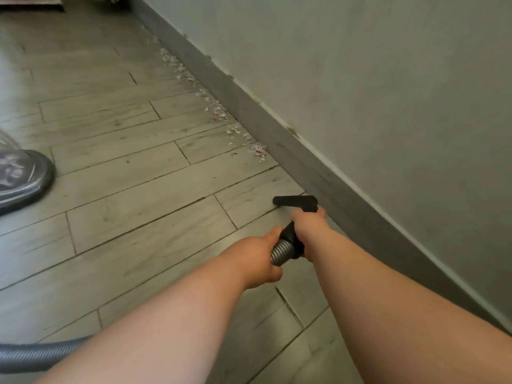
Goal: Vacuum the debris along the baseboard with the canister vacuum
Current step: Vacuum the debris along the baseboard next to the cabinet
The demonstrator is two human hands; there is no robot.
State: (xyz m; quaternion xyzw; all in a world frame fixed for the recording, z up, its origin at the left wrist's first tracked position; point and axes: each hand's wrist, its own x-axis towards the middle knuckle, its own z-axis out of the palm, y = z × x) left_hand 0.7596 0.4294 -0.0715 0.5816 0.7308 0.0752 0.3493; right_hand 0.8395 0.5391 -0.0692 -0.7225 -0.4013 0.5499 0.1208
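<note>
A black vacuum nozzle (295, 202) lies on the floor close to the grey baseboard (318, 173). My right hand (309, 221) grips the black tube just behind the nozzle. My left hand (257, 261) grips the ribbed grey hose (281, 253) where it joins the black handle. Pale scraps of debris (259, 152) trail along the baseboard ahead of the nozzle, stretching far up the wall line (177, 65). The floor between nozzle and nearest scraps is bare.
The grey canister vacuum body (25, 178) sits at the left edge. Its hose (36, 356) curves across the bottom left corner under my left arm. Grey plank flooring (124, 176) spreads to the left; the wall (388, 79) closes the right side.
</note>
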